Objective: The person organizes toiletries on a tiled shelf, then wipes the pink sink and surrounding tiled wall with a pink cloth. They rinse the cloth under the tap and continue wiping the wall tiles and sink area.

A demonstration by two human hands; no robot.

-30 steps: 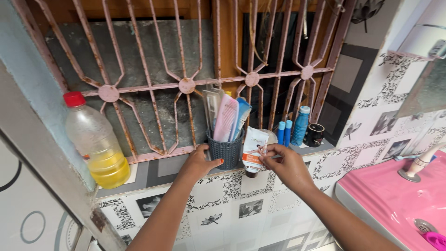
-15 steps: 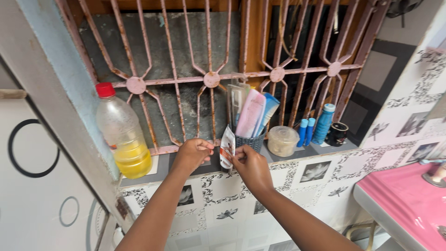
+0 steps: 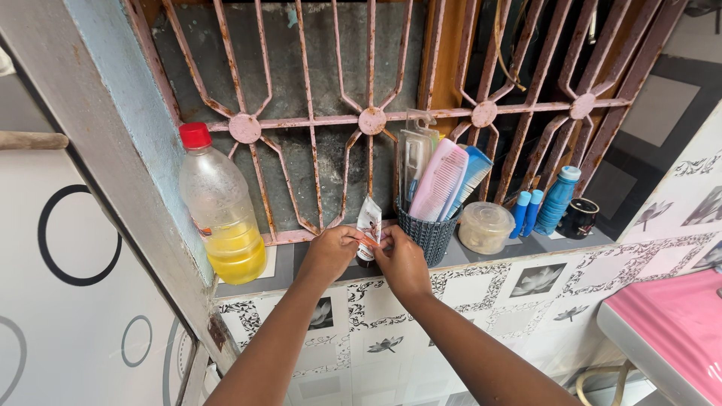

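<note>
The small white squeeze tube with a dark cap (image 3: 368, 239) had shifted from the right of the dark woven plastic holder of combs (image 3: 429, 234) to its left, and now stood upright on the grey window ledge (image 3: 282, 265), so both hands had closed in on it together. The left hand (image 3: 331, 252) pinched the tube's lower part from the left, fingers curled onto it. The right hand (image 3: 401, 259) gripped it from the right, knuckles up, wrist just beside the holder. A clear plastic bottle of yellow liquid (image 3: 222, 216) stood well to the left.

Rusty metal grille (image 3: 372, 120), glossy tiles (image 3: 519, 282)
</note>
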